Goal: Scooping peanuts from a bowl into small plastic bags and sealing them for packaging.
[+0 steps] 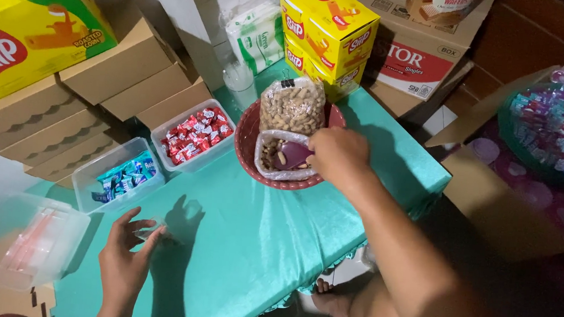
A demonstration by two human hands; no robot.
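- Right hand (338, 155): closed on the handle of a purple scoop (293, 155); the grip itself is hidden behind the knuckles. The scoop's bowl sits in an open bag of peanuts (270, 152).
- That bag lies in a red basket (248, 151), with a second, clipped peanut bag (292, 105) standing behind it; the basket's far rim is covered by the bags.
- Left hand (122, 256): fingers curled narrowly around a small clear plastic piece (149, 231) (too transparent and blurred to identify); the wrist is cut off by the lower edge.
- 2 clear tubs stand left of the basket: 1 with red sweets (194, 133), 1 with blue sweets (123, 175).
- A clear lidded box (26, 237) at the left edge holds something pale; contents unclear.
- Surface: a table under a teal cloth (257, 242), its near edge dropping to a fringe, with a bare foot (332, 300) partly seen beneath.
- Room: brown cartons (127, 71) and yellow cartons (325, 34) are stacked behind the table. A tray of wrapped sweets (555, 126) at right is cut off by the frame, and the lower right corner is too dark to read.
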